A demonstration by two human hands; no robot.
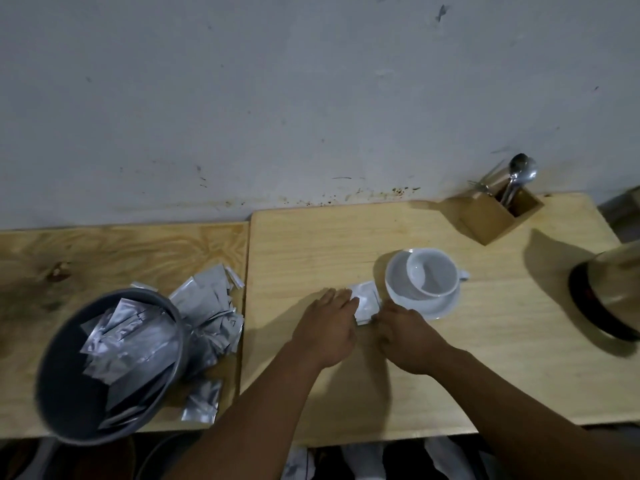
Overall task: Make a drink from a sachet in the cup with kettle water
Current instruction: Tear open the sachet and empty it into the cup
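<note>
A white cup (433, 273) stands empty on a white saucer (446, 304) in the middle of the right-hand wooden table (311, 244). Just left of the saucer a silver sachet (366, 299) lies at table level. My left hand (329, 323) touches its left edge with fingers stretched flat. My right hand (405, 332) pinches its lower right edge with curled fingers. At the far right edge, part of the kettle (609, 296) shows, beige with a dark base band.
A grey bucket (69, 348) holding silver sachets sits at the left, with a heap of more sachets (211, 306) behind it on the left table. A wooden holder (498, 216) with spoons (519, 178) stands at the back right by the wall.
</note>
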